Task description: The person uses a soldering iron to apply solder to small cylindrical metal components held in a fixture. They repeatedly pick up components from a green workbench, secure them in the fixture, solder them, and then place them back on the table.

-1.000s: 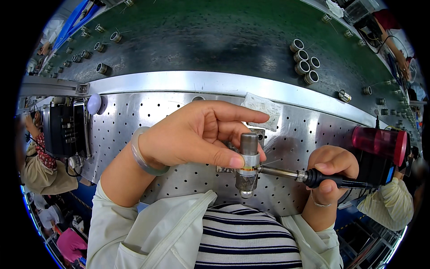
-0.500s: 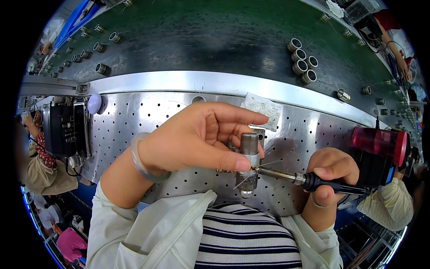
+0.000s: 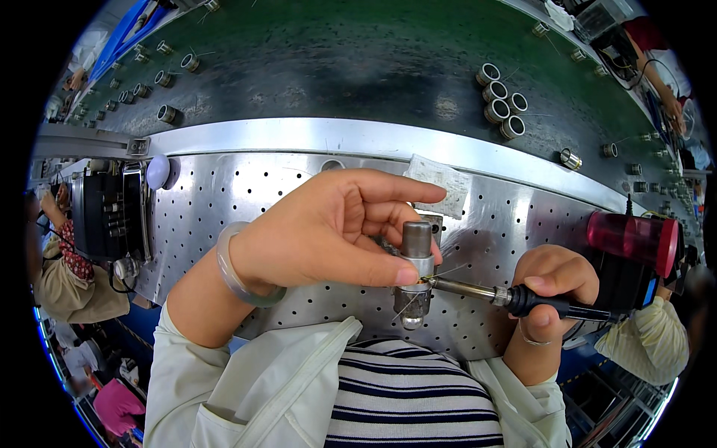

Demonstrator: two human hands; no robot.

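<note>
My left hand (image 3: 321, 228) is closed round a metal cylinder (image 3: 415, 240), thumb pressed on its side and the other fingers curled behind it. The cylinder has a dark top, a bright band in the middle and a rounded shiny lower end. Fine wires (image 3: 452, 272) stick out beside the thumb. In my right hand (image 3: 559, 287) is a soldering iron (image 3: 523, 301) with a black handle, held nearly level. Its tip meets the cylinder close to my left thumb; the exact contact spot is too small to make out. A metal block (image 3: 432, 222) is partly hidden behind the cylinder.
Beneath my hands lies a perforated metal worktop (image 3: 216, 216) with a whitish pad (image 3: 441, 183). Beyond its rim runs a green belt (image 3: 358, 60) carrying several metal rings (image 3: 497, 111). A red cylindrical container (image 3: 631, 237) stands right, a black device (image 3: 104, 216) left. Other people work on both sides.
Both hands and the soldering iron stay almost where they were. On the belt, the rings at right have shifted very slightly left.
</note>
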